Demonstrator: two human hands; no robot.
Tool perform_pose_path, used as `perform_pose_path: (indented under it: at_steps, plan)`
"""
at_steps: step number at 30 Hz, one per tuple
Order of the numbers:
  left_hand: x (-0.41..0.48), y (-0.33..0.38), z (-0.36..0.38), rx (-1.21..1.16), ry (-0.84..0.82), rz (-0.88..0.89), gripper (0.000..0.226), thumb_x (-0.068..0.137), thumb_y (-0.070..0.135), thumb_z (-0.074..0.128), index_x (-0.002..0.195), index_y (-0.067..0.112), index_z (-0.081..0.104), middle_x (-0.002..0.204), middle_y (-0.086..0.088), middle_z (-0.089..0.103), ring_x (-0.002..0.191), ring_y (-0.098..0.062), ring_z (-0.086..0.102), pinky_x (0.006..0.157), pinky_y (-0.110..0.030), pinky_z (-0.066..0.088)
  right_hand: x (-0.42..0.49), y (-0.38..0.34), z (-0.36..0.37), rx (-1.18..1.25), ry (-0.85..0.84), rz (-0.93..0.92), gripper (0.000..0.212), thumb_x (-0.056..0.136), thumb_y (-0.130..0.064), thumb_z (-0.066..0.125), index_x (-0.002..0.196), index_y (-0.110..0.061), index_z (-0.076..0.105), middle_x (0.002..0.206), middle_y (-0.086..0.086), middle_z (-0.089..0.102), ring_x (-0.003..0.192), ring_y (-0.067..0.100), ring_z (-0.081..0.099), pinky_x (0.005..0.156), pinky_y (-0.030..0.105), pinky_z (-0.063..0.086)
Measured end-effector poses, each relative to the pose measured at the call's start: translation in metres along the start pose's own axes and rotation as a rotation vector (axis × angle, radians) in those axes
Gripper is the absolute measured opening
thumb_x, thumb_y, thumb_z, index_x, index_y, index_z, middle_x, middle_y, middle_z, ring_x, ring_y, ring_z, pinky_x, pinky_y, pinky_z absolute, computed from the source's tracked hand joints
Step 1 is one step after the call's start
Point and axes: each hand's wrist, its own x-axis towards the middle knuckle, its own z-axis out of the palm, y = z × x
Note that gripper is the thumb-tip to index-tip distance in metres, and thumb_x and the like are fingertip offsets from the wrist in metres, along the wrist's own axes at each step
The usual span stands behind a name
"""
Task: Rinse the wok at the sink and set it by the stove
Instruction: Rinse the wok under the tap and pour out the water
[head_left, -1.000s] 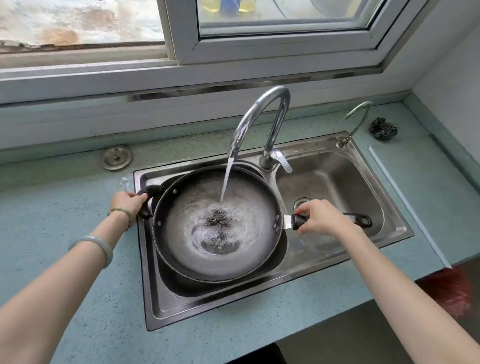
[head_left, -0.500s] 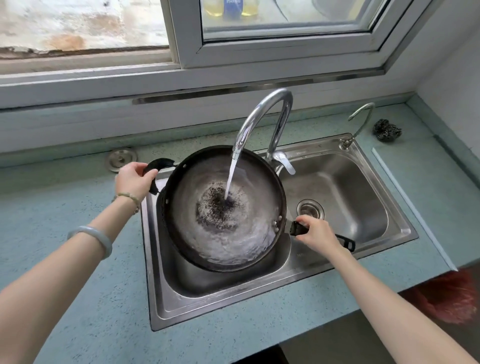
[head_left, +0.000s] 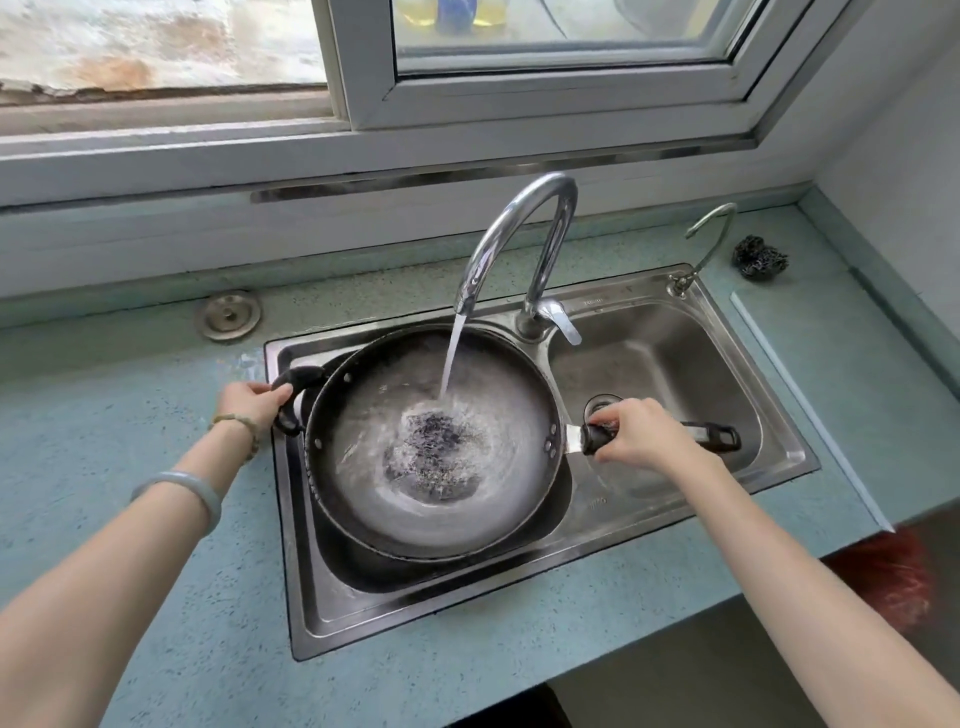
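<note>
Gripped wok (head_left: 363, 467) by both handles, left hand (head_left: 252, 402) and right hand (head_left: 639, 439) curled round them; rinsed under running tap (head_left: 543, 184), likely mid-step; called next for tipping water out.

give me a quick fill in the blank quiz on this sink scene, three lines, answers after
The dark round metal wok sits over the ____ basin of the stainless steel double sink.
The curved chrome tap above the wok is turned ____.
The right hand grips the wok's long black ____.
Missing words: left; on; handle.
</note>
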Motion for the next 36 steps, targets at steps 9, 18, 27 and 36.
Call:
perform_pose_path:
  at_steps: [9,18,27,36]
  plan:
    - [-0.003,0.012,-0.004,-0.074,0.114,0.261,0.028,0.087,0.01,0.062,0.107,-0.009,0.063,0.103,-0.022,0.066,0.089,-0.018,0.054,0.076,-0.024,0.043,0.005,0.004,0.036,0.007,0.277,0.023,0.03,0.074,-0.017,0.062,0.103,-0.023,0.067,0.092,0.007,0.07,0.098,0.033,0.059,0.07,0.037,0.048]
    - [-0.009,0.01,-0.025,0.204,-0.177,0.399,0.035,0.07,0.001,0.077,0.102,0.002,0.062,0.09,-0.011,0.064,0.082,-0.023,0.061,0.077,-0.026,0.049,0.016,0.015,0.076,0.037,0.298,0.177,0.035,0.073,-0.01,0.067,0.108,-0.014,0.071,0.101,0.012,0.068,0.102,0.035,0.055,0.087,0.039,0.046]
    - [-0.014,0.0,-0.007,0.598,-0.186,0.528,0.036,0.058,0.008,0.08,0.07,0.013,0.046,0.072,-0.007,0.057,0.069,-0.027,0.052,0.056,-0.032,0.039,0.012,0.019,0.082,0.056,0.525,0.296,0.029,0.067,0.0,0.07,0.093,-0.011,0.064,0.096,0.01,0.065,0.097,0.035,0.055,0.079,0.042,0.037]
    - [-0.006,0.009,-0.002,0.448,0.113,0.745,0.029,0.064,-0.008,0.069,0.078,0.004,0.047,0.08,-0.013,0.052,0.076,-0.03,0.05,0.063,-0.033,0.033,0.008,0.016,0.085,0.043,0.348,0.218,0.019,0.083,-0.009,0.056,0.098,-0.01,0.045,0.091,0.014,0.068,0.085,0.041,0.064,0.065,0.041,0.044]
